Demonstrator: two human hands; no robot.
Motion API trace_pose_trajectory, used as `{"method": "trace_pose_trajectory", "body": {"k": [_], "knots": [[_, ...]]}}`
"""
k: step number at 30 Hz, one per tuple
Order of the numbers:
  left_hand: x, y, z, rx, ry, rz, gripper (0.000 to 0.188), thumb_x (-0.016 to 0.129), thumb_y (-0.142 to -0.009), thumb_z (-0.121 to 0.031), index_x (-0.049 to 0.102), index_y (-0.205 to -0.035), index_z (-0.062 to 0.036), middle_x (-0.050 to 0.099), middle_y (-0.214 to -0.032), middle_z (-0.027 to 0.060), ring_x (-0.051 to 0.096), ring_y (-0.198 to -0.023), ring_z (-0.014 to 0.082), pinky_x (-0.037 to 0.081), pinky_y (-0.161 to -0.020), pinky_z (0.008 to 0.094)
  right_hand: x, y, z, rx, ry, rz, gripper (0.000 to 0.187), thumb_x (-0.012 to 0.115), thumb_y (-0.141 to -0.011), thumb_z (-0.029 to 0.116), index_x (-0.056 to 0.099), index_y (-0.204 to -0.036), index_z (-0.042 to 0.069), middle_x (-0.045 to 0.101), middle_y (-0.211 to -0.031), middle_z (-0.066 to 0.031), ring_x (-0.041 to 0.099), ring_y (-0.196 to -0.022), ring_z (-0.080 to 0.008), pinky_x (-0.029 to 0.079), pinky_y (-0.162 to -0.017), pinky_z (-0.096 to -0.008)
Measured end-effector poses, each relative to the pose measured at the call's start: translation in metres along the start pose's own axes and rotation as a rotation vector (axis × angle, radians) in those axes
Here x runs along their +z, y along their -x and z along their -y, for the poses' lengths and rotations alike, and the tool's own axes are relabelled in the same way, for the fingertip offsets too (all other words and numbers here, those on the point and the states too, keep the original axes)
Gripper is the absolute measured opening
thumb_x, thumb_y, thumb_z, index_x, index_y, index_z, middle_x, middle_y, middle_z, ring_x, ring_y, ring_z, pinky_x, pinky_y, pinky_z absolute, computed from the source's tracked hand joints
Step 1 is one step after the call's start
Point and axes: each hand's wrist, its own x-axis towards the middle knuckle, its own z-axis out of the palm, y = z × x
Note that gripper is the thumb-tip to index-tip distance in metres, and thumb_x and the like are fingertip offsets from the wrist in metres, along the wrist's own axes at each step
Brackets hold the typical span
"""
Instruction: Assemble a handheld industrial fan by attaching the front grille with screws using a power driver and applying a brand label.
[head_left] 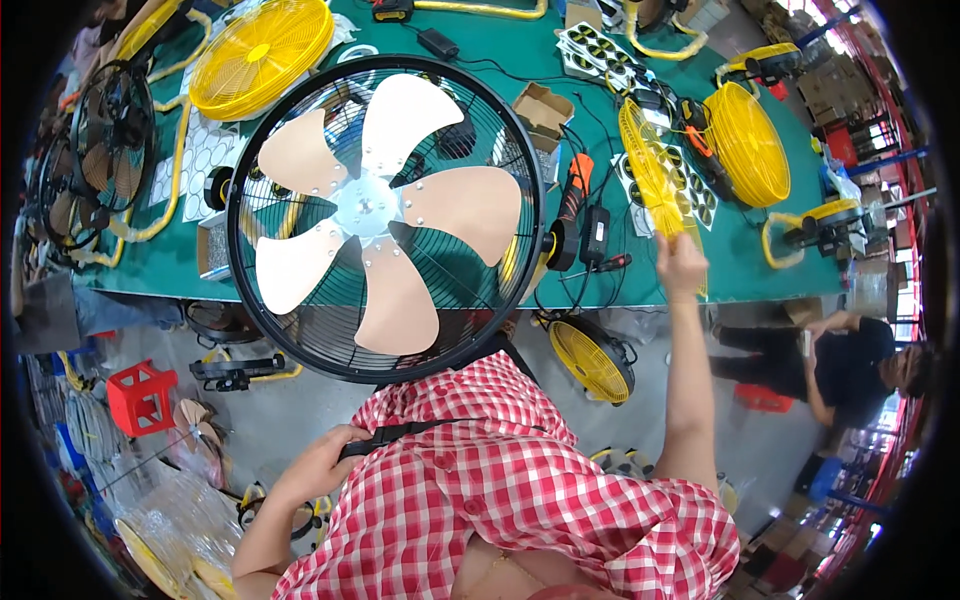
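At the table's right part, my right hand grips the near end of a yellow wire fan guard, seen nearly edge-on and slightly blurred. My left hand is at my waist, its fingers closed on the end of a black strap. In front of me a large fan stands with its front uncovered. Five pale metal blades are riveted around a silver hub, inside a black wire rear guard. Neither hand touches this fan.
The green table carries an orange-handled tool, a black power adapter, sheets of round labels, an open carton and stacked yellow guards. A red stool and a yellow fan stand on the floor. Another person is at right.
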Motion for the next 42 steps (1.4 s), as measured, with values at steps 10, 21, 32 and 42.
{"method": "trace_pose_trajectory", "body": {"k": [10, 21, 32, 42], "knots": [[0.016, 0.001, 0.018, -0.179, 0.147, -0.002, 0.028, 0.059, -0.081, -0.011, 0.052, -0.106, -0.0012, 0.059, -0.099, 0.0121, 0.057, -0.091, 0.0202, 0.044, -0.079, 0.0297, 0.089, 0.083, 0.013, 0.139, -0.041, 0.327, 0.021, 0.065, -0.073, 0.016, 0.047, -0.074, 0.007, 0.051, -0.071, -0.0112, 0.054, -0.065, -0.0313, 0.042, -0.056, -0.0418], [0.013, 0.016, 0.014, -0.094, 0.216, 0.027, 0.029, 0.059, -0.080, -0.020, 0.049, -0.100, -0.0017, 0.058, -0.088, 0.0097, 0.056, -0.078, 0.0206, 0.044, -0.074, 0.0291, -0.130, 0.166, 0.109, 0.237, -1.267, 1.645, 0.021, 0.060, -0.073, 0.006, 0.058, -0.093, 0.002, 0.061, -0.080, -0.0079, 0.059, -0.073, -0.0164, 0.047, -0.067, -0.0282], [0.010, 0.010, 0.043, 0.019, 0.172, 0.003, 0.019, 0.052, -0.086, -0.020, 0.048, -0.092, -0.0023, 0.043, -0.065, 0.0091, 0.044, -0.060, 0.0207, 0.039, -0.059, 0.0314, -0.189, 0.236, 0.150, 0.714, -1.299, 1.393, 0.036, 0.061, -0.075, 0.005, 0.057, -0.109, -0.002, 0.065, -0.088, -0.0081, 0.060, -0.081, -0.0158, 0.045, -0.077, -0.0270], [0.016, -0.013, 0.035, -0.182, 0.735, 0.032, 0.016, 0.054, -0.090, -0.023, 0.053, -0.084, -0.0083, 0.046, -0.065, -0.0078, 0.039, -0.057, 0.0008, 0.031, -0.050, 0.0171, -0.136, 0.198, 0.126, 0.950, -1.719, 1.579, 0.033, 0.062, -0.074, 0.003, 0.058, -0.107, -0.003, 0.064, -0.086, -0.0065, 0.059, -0.079, -0.0129, 0.045, -0.075, -0.0243]]}}
